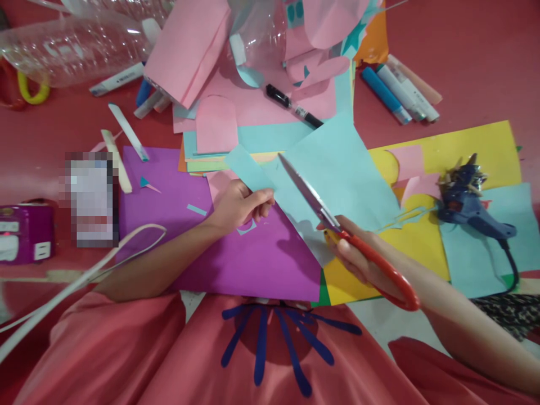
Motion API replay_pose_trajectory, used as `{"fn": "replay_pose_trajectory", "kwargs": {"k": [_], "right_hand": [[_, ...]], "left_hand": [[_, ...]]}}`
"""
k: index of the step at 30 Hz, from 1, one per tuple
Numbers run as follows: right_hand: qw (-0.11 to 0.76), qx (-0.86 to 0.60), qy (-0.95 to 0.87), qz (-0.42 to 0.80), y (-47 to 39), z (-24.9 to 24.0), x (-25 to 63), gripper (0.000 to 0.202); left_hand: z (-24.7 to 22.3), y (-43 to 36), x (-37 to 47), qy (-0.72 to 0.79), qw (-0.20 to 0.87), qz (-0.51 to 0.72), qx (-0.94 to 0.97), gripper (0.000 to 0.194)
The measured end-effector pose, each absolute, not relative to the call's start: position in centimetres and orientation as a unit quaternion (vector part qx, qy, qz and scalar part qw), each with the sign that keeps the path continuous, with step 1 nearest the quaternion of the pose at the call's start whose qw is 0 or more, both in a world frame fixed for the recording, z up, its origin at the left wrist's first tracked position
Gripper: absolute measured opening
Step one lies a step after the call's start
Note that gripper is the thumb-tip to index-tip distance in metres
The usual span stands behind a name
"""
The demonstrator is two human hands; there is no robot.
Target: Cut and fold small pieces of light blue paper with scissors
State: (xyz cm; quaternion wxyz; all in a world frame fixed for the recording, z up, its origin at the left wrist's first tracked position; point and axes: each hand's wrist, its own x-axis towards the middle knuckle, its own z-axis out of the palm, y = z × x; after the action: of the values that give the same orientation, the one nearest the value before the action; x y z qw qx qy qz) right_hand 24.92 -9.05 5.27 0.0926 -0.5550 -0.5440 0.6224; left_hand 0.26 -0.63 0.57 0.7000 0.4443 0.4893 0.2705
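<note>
Red desk (pixel 464 50) carried a spread of coloured sheets, purple sheet (pixel 253 264) nearest the person. Pale blue paper (pixel 337 169) was held above it, one strip partly cut away along its left edge, the cut seemingly unfinished and most of the sheet whole. Left hand (pixel 238 205) had its grip pinched together on that strip (pixel 248 169). Right hand (pixel 358 256) was clamped round the red scissors (pixel 337 228), blades nearly closed against the paper. Glue gun (pixel 468 202) lay well apart at right
</note>
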Motion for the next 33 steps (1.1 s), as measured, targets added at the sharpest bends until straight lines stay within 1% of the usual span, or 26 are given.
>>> {"fn": "replay_pose_trajectory", "kwargs": {"k": [2,7,9,12,15,17,18,19,20,21,24,26,28,31,33], "right_hand": [[0.088,-0.574,-0.597,0.554,-8.7,5.8,25.9,0.052],[0.031,-0.670,-0.683,0.290,-6.4,6.3,27.0,0.061],[0.014,-0.688,-0.692,0.217,-5.3,5.6,27.2,0.056],[-0.009,-0.695,-0.697,0.177,-4.4,4.5,27.8,0.043],[-0.037,-0.677,-0.720,0.150,-4.5,4.7,28.3,0.046],[-0.025,-0.670,-0.732,0.119,-4.7,5.4,28.0,0.043],[0.002,-0.668,-0.735,0.114,-4.8,5.8,27.5,0.041],[0.048,-0.667,-0.734,0.119,-4.7,6.1,26.8,0.040],[0.108,-0.653,-0.735,0.150,-4.7,6.2,25.8,0.037],[0.161,-0.631,-0.729,0.213,-4.5,6.1,24.7,0.035],[0.247,-0.528,-0.684,0.438,-4.0,5.0,21.0,0.031],[0.283,-0.498,-0.637,0.515,-3.8,3.9,19.2,0.031],[0.309,-0.487,-0.598,0.557,-3.7,2.9,18.2,0.032],[0.331,-0.475,-0.567,0.586,-3.8,1.9,18.2,0.032],[0.327,-0.468,-0.563,0.597,-3.9,1.5,18.4,0.033]], "left_hand": [[0.6,-0.6,0.3,0.492,0.702,0.262,0.443,0.026],[0.8,-0.5,0.2,0.485,0.700,0.245,0.464,0.024],[0.9,-0.4,0.1,0.482,0.699,0.231,0.475,0.023],[0.8,-0.4,0.0,0.469,0.700,0.217,0.493,0.024],[0.7,-0.4,-0.1,0.469,0.700,0.201,0.500,0.024],[0.8,-0.4,-0.1,0.477,0.696,0.185,0.504,0.024],[1.0,-0.4,-0.2,0.478,0.694,0.174,0.510,0.024],[1.2,-0.3,-0.2,0.476,0.692,0.163,0.519,0.024],[1.5,-0.3,-0.3,0.470,0.691,0.148,0.529,0.024],[1.8,-0.2,-0.3,0.459,0.693,0.132,0.540,0.024],[2.4,-0.1,-0.5,0.412,0.721,0.083,0.551,0.019],[2.5,-0.2,-0.5,0.385,0.741,0.057,0.547,0.018],[2.5,-0.3,-0.4,0.374,0.749,0.038,0.545,0.020],[2.3,-0.6,-0.3,0.392,0.740,0.031,0.546,0.027],[2.3,-0.8,-0.1,0.431,0.715,0.053,0.548,0.033]]}}
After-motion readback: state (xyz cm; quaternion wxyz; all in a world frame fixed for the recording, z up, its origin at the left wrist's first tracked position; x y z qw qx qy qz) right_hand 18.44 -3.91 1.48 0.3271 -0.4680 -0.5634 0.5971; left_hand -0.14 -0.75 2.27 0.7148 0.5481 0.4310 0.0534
